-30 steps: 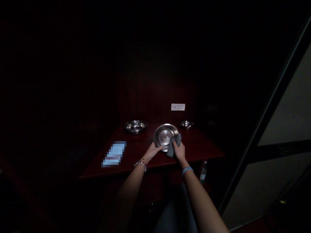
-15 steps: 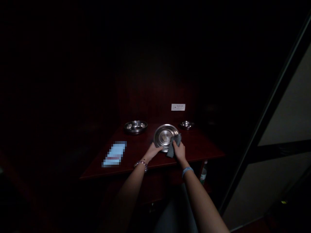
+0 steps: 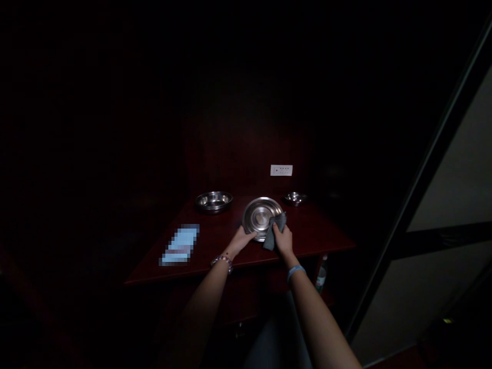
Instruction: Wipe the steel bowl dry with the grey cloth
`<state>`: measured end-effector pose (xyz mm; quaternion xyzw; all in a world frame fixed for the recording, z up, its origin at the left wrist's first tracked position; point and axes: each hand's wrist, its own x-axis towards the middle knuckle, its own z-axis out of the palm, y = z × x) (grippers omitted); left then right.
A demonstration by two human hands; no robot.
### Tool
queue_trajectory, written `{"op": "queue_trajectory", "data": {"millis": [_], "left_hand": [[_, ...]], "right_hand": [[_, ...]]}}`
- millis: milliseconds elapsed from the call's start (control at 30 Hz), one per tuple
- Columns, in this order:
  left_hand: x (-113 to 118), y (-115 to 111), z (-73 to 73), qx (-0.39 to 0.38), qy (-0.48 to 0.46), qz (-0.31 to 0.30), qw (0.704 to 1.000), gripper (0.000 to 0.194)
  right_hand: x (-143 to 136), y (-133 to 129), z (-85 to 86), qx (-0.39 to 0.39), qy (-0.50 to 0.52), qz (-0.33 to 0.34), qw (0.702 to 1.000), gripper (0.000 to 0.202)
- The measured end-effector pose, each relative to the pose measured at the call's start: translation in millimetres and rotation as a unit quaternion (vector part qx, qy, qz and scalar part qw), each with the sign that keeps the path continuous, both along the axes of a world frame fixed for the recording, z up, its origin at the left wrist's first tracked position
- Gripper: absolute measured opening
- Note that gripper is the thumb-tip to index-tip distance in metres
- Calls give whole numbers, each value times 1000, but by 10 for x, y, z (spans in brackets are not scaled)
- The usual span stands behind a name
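Observation:
A round stainless steel plate (image 3: 257,214) is tilted up towards me above the front part of the dark red desk (image 3: 215,246). My left hand (image 3: 242,240) grips its lower left rim, thumb on the inner face and the other fingers hidden behind. In my right hand (image 3: 283,239) is a grey cloth (image 3: 271,239), pressed against the plate's right rim with the thumb on top. The fingers behind the cloth are hidden.
A larger steel bowl (image 3: 214,202) stands at the back left, and a smaller one (image 3: 295,199) at the back right. A pixelated light-blue rectangle (image 3: 180,245) lies on the left. The wall holds a white socket panel (image 3: 281,170). A bottle (image 3: 321,275) stands below the right edge.
Almost nothing differs. The whole view has shifted very slightly, while both hands keep the same hold on the plate and the cloth.

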<state>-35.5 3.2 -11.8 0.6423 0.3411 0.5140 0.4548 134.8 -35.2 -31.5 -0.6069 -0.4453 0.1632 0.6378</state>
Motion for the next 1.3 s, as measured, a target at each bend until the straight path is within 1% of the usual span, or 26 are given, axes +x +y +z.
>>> {"op": "queue_trajectory", "data": {"millis": [100, 333, 633, 767, 933, 1100, 1300], "left_hand": [[-4, 10, -1, -16, -13, -30, 999, 53], [-8, 23, -3, -18, -3, -45, 999, 61], [-13, 98, -66, -4, -12, -38, 999, 58], [-23, 91, -59, 4, -10, -38, 999, 56], [-23, 57, -32, 7, -14, -45, 999, 59], [-20, 28, -1, 5, -11, -29, 1000, 51], [-15, 43, 8, -11, -11, -22, 1000, 42]], "right_hand": [[-1, 2, -1, -2, 3, -2, 1000, 35], [-4, -12, 7, -4, -12, 0, 1000, 36], [2, 20, -19, 2, -4, 2, 1000, 35], [2, 32, -25, -3, -2, -7, 1000, 33], [-3, 26, -18, 5, -4, -5, 1000, 31], [-1, 27, -22, 7, 0, 1, 1000, 33], [1, 29, -22, 7, 1, 2, 1000, 34]]}}
